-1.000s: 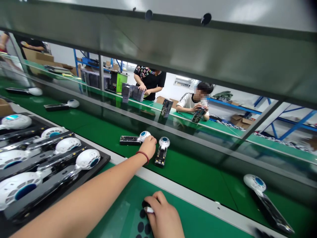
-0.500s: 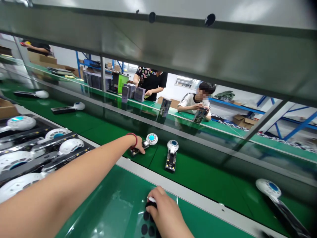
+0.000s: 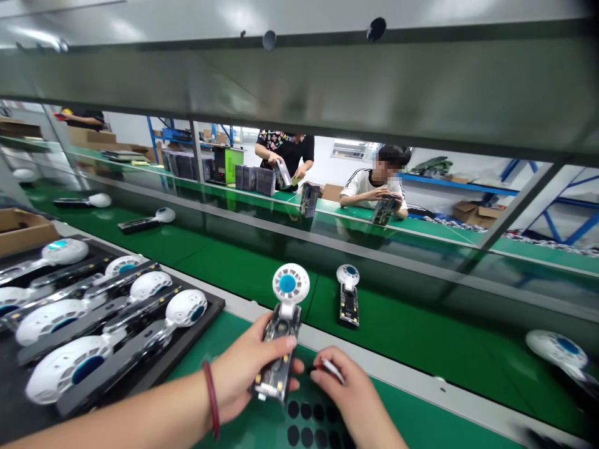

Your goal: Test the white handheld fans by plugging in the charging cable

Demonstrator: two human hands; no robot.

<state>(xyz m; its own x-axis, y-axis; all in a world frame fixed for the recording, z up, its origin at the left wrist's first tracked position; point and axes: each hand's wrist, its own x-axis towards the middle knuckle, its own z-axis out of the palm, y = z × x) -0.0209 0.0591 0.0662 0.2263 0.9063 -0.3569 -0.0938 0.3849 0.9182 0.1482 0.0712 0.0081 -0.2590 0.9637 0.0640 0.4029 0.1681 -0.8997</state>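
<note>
– Any writing you can read on those units from here?

– None; whatever print is on them is too small to make out. Starting at the left edge of the bench, there's a brown cardboard box (image 3: 23, 227), and I can't see into it. Just beside it sits a black tray (image 3: 206, 312) holding a row of white-headed devices (image 3: 63, 368) with blue centres, lying side by side on their dark handles.

– And the hands?

– The left hand (image 3: 243, 371), a red band on its wrist, is wrapped around the handle of an open device (image 3: 281, 340), held above the near green mat with its round white head pointing away, over the grey rail at the belt's near edge. Touching close on its right, the right hand (image 3: 355, 399) pinches a small white piece (image 3: 331, 368) between finger and thumb. Under both hands lies a sheet of black round pads (image 3: 304, 421).

– On the belt?

– Another open unit (image 3: 349, 296) just beyond the rail, two closed ones (image 3: 145, 219) far left, one (image 3: 556, 349) at the right edge. Across the belt, two people handle dark boxes (image 3: 255, 179)
</note>
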